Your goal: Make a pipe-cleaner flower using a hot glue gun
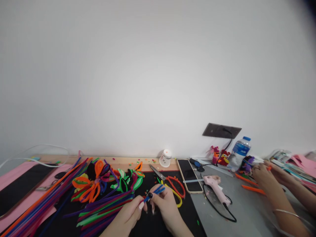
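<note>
Low in the middle of the head view, my left hand (130, 210) and my right hand (166, 204) meet over a black mat (180, 217). Both pinch a folded blue pipe cleaner (161, 189), whose looped ends stick out past my right fingers; its middle is partly hidden by the fingertips. Just left of my left hand lies a bundle of purple, green and red pipe cleaners (103, 210). Behind it are an orange pipe-cleaner flower (95, 184) and green leaf-like loops (123, 181). Scissors (160, 174) with red and yellow handles rest behind my right hand.
To the right are a phone (189, 176), a pink glue gun (216, 189) with its cord, a water bottle (239, 153) and a co-worker's hands (263, 174). A paper cup (165, 158) stands by the wall. Long pipe cleaners (46, 197) and a dark tablet-like panel (22, 187) lie left.
</note>
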The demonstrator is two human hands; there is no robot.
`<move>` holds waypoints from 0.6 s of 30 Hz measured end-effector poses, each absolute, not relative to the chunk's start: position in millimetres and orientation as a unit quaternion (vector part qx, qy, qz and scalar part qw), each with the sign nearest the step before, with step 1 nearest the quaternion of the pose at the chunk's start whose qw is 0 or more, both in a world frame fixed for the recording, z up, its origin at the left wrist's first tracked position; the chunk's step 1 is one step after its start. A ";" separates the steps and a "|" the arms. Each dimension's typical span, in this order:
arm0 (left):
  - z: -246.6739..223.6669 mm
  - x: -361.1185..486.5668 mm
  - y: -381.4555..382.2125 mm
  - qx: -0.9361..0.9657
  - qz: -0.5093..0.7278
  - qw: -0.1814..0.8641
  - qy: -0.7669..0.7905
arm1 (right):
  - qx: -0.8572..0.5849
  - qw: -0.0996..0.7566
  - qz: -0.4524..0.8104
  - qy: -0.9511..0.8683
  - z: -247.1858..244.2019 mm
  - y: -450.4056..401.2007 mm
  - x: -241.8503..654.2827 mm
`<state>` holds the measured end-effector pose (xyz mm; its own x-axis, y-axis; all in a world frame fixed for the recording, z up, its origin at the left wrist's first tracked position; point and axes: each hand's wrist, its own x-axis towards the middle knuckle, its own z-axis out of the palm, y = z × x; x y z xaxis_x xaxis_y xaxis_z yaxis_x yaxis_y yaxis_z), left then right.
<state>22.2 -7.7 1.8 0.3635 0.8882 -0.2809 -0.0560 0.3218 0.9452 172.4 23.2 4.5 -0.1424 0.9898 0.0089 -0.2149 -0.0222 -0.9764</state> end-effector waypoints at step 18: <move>12.2 21.1 -6.7 0.559 0.354 0.614 0.429 | -0.402 0.489 0.609 -0.478 11.7 19.3 172.3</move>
